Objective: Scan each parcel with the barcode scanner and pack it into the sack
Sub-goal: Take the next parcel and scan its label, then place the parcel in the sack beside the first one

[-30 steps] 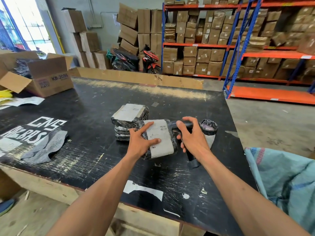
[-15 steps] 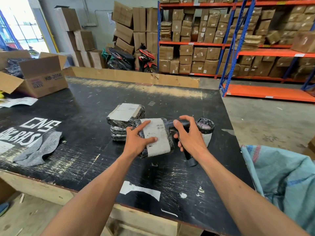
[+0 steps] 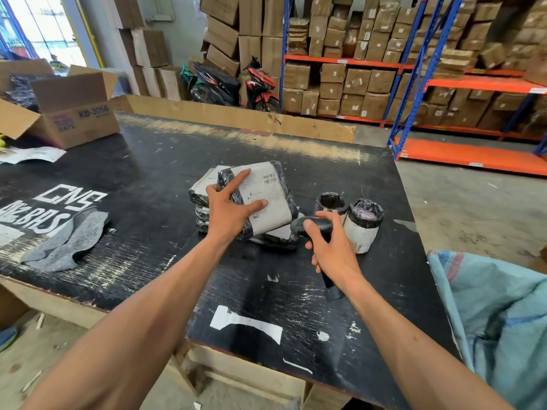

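My left hand (image 3: 229, 210) grips a black-wrapped parcel (image 3: 266, 196) with a white label, tilted up above a stack of similar parcels (image 3: 199, 199) on the black table (image 3: 148, 173). My right hand (image 3: 330, 247) holds the dark barcode scanner (image 3: 310, 224), its head just below the parcel's lower right corner. Two small upright cylindrical parcels (image 3: 362, 226) stand right behind the scanner hand. The light blue woven sack (image 3: 497, 315) hangs open at the table's right side.
An open cardboard box (image 3: 74, 113) sits at the table's far left, with papers (image 3: 32, 153) beside it. A grey cloth (image 3: 68, 241) lies near the left front edge. Racks of cartons (image 3: 370, 75) and parked motorbikes (image 3: 236, 84) stand beyond the table.
My left hand has lifted the parcel up and away, over the stack. The scanner hand has drawn back toward me, uncovering two small cylindrical parcels.
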Available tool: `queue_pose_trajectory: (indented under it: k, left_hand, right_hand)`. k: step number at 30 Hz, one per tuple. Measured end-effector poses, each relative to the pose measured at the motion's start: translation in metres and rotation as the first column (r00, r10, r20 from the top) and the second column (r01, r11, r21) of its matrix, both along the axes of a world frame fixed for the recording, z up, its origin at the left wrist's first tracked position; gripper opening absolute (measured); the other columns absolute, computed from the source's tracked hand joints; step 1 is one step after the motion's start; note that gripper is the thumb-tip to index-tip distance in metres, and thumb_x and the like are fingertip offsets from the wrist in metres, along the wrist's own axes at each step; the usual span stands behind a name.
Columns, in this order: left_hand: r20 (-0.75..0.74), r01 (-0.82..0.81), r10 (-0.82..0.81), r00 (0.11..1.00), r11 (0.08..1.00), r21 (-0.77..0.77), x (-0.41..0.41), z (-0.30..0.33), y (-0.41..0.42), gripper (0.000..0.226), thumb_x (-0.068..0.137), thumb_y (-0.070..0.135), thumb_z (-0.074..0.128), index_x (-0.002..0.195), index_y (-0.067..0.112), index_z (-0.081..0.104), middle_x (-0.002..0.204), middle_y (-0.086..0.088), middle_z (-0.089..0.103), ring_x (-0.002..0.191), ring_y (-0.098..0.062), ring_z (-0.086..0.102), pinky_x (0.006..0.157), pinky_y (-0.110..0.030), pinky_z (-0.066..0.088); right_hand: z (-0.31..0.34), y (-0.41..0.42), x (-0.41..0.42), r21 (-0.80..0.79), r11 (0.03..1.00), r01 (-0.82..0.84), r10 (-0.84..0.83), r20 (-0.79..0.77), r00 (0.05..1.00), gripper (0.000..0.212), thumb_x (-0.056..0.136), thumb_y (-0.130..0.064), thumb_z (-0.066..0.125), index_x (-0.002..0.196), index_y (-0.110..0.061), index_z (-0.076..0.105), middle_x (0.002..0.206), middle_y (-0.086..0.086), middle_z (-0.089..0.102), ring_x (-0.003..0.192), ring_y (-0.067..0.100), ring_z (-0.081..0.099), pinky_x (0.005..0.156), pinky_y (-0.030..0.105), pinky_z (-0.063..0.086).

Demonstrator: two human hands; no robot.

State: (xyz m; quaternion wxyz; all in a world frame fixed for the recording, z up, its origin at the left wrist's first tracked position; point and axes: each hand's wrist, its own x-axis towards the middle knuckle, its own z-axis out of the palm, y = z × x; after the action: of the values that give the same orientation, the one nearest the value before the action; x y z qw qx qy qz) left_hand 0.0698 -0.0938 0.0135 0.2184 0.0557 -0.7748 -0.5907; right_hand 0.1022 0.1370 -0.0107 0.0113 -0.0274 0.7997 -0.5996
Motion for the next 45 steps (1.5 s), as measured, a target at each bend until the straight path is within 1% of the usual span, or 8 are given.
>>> queue_pose_trajectory:
  k: [8, 14, 24, 27, 30, 35, 40, 45]
  left_hand:
    - [-0.051, -0.023, 0.029, 0.998, 0.994, 0.111, -0.017, 0.006, -0.011, 0.070, 0.067, 0.024, 0.095, 0.127, 0.046, 0.066, 0.131, -0.008, 0.036, 0.117, -0.013, 0.052, 0.082, 0.002, 0.044]
    - [-0.028, 0.016, -0.013, 1.000, 0.993, 0.120, -0.023, -0.002, -0.010, 0.071, 0.066, 0.029, 0.096, 0.125, 0.051, 0.065, 0.127, -0.005, 0.037, 0.112, -0.002, 0.050, 0.084, 0.000, 0.044]
    - [-0.043, 0.134, -0.130, 0.991, 0.983, 0.128, -0.042, 0.002, -0.005, 0.072, 0.067, 0.026, 0.096, 0.129, 0.046, 0.065, 0.127, -0.005, 0.038, 0.111, 0.002, 0.049, 0.080, 0.002, 0.043]
    - [-0.026, 0.186, -0.185, 0.982, 0.979, 0.087, -0.049, 0.003, -0.007, 0.075, 0.064, 0.029, 0.097, 0.128, 0.050, 0.064, 0.130, -0.004, 0.042, 0.115, -0.008, 0.054, 0.101, -0.019, 0.047]
    - [-0.023, 0.321, -0.320, 0.947, 0.943, 0.087, -0.056, 0.003, -0.003, 0.077, 0.060, 0.036, 0.098, 0.126, 0.056, 0.063, 0.139, 0.001, 0.052, 0.124, -0.013, 0.057, 0.109, -0.035, 0.047]
    - [-0.019, 0.527, -0.530, 0.848, 0.838, 0.143, -0.065, 0.008, 0.037, 0.073, 0.061, 0.042, 0.097, 0.125, 0.053, 0.065, 0.141, 0.008, 0.059, 0.129, -0.019, 0.058, 0.102, -0.046, 0.053]
    - [0.034, 0.623, -0.627, 0.778, 0.778, 0.078, -0.067, 0.014, 0.088, 0.042, 0.089, 0.054, 0.069, 0.129, 0.059, 0.059, 0.139, 0.027, 0.055, 0.134, -0.004, 0.052, 0.107, -0.031, 0.048]
    - [0.116, 0.738, -0.734, 0.669, 0.675, 0.012, -0.066, 0.013, 0.150, 0.036, 0.100, 0.047, 0.056, 0.136, 0.055, 0.053, 0.136, 0.012, 0.062, 0.119, 0.011, 0.057, 0.090, -0.010, 0.048]
  right_hand:
    - [-0.061, -0.030, -0.005, 0.262, 0.962, -0.074, 0.037, 0.144, 0.989, 0.043, 0.094, -0.064, 0.062, 0.129, -0.042, 0.050, 0.089, 0.008, 0.074, 0.062, 0.022, 0.071, 0.056, 0.041, 0.065]
    - [-0.077, -0.050, -0.007, 0.627, 0.774, -0.092, 0.040, 0.096, 0.995, 0.060, 0.098, -0.073, 0.046, 0.146, -0.038, 0.041, 0.111, 0.005, 0.075, 0.110, 0.036, 0.069, 0.097, 0.046, 0.053]
    - [-0.057, -0.035, -0.016, 0.669, 0.739, -0.080, -0.004, 0.123, 0.992, 0.072, 0.090, -0.085, 0.041, 0.148, -0.041, 0.041, 0.119, 0.001, 0.074, 0.118, 0.033, 0.067, 0.106, 0.049, 0.048]
    - [-0.031, -0.018, -0.023, 0.265, 0.956, 0.123, -0.121, -0.027, 0.992, 0.063, 0.086, -0.079, 0.054, 0.137, -0.042, 0.054, 0.109, -0.011, 0.075, 0.102, 0.016, 0.074, 0.099, 0.051, 0.056]
    - [0.000, 0.003, -0.040, -0.088, 0.971, 0.221, -0.230, -0.101, 0.968, 0.042, 0.099, -0.050, 0.067, 0.138, -0.041, 0.054, 0.113, -0.004, 0.071, 0.102, 0.017, 0.074, 0.092, 0.044, 0.061]
    - [0.038, 0.027, -0.047, -0.021, 0.999, 0.044, -0.047, -0.180, 0.982, 0.070, 0.105, -0.036, 0.064, 0.162, -0.044, 0.025, 0.132, -0.021, 0.056, 0.109, -0.024, 0.058, 0.078, 0.002, 0.048]
    - [0.031, 0.063, -0.034, 0.006, 0.990, 0.139, -0.136, -0.190, 0.972, 0.093, 0.087, -0.040, 0.086, 0.157, -0.061, 0.028, 0.148, -0.033, 0.052, 0.131, -0.008, 0.056, 0.107, 0.026, 0.049]
    - [0.026, 0.115, -0.011, -0.024, 0.968, 0.249, -0.249, -0.197, 0.948, 0.083, 0.091, -0.017, 0.083, 0.159, -0.034, 0.040, 0.143, -0.028, 0.053, 0.114, -0.029, 0.053, 0.099, -0.001, 0.041]
